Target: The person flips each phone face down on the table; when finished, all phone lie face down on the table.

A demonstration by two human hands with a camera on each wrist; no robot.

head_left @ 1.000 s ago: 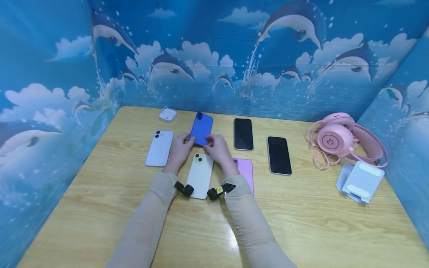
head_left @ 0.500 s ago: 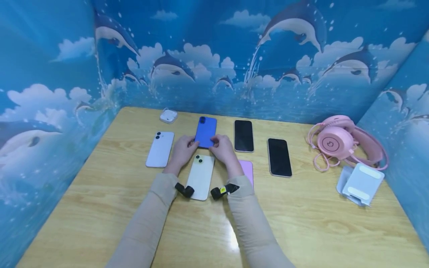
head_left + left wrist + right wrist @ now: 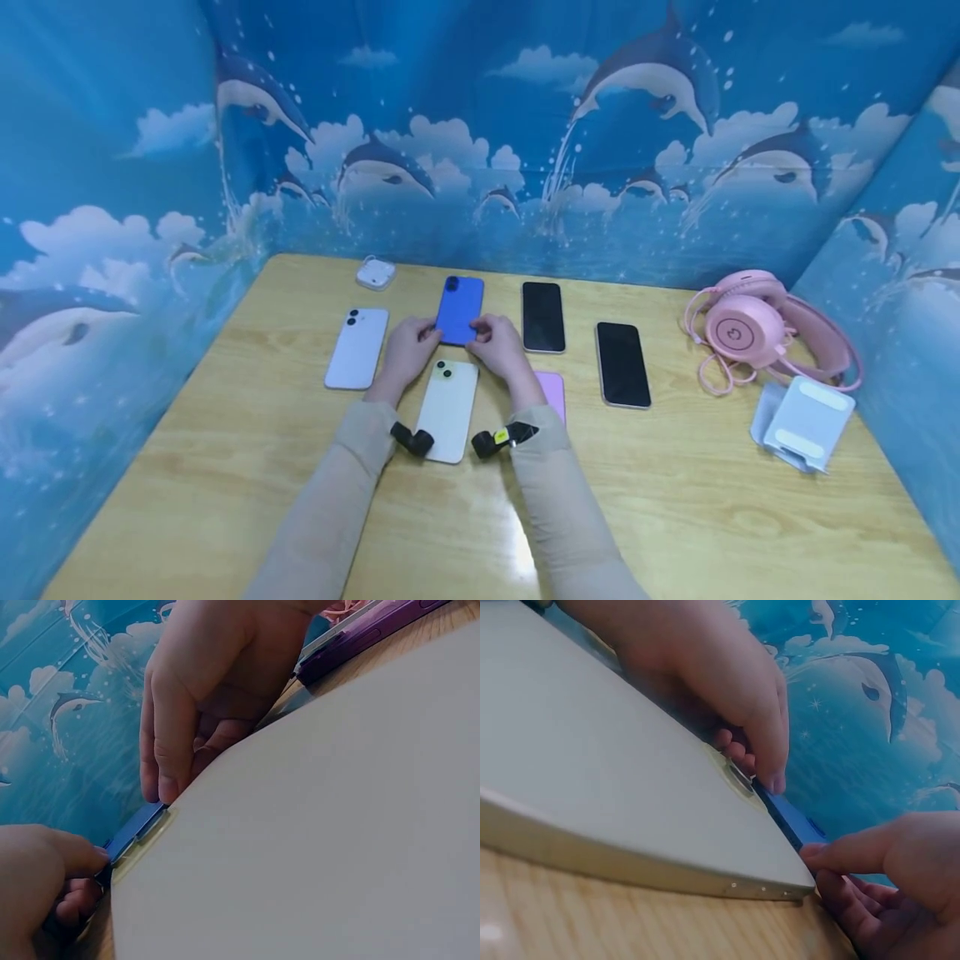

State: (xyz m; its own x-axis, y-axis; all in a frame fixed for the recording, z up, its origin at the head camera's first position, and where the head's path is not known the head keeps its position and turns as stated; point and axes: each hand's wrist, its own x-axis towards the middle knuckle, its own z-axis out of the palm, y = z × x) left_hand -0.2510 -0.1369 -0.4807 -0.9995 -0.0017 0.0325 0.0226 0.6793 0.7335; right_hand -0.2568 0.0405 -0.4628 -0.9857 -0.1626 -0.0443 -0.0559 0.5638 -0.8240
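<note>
A blue phone (image 3: 460,310) lies camera side up towards the back of the table. My left hand (image 3: 408,350) pinches its near left corner, the thumb on top. At the near right corner my right hand (image 3: 501,348) holds it in the same manner. Just below, between my forearms, rests a pale yellow phone (image 3: 448,412), which fills much of both wrist views. To the left is a white phone (image 3: 357,350) with its cameras up. Part of a pink phone (image 3: 552,393) shows beside my right wrist, which covers the rest.
Two phones with dark screens up, a nearer one (image 3: 623,365) and a farther one (image 3: 543,317), lie to the right. Pink headphones (image 3: 738,327) and a light blue stand (image 3: 808,423) are at far right. A small white earphone case (image 3: 375,272) sits at back left.
The blue phone has shifted slightly right and towards me, turned straighter, and now lies flat, both hands moving with it. The head view has tilted up a little.
</note>
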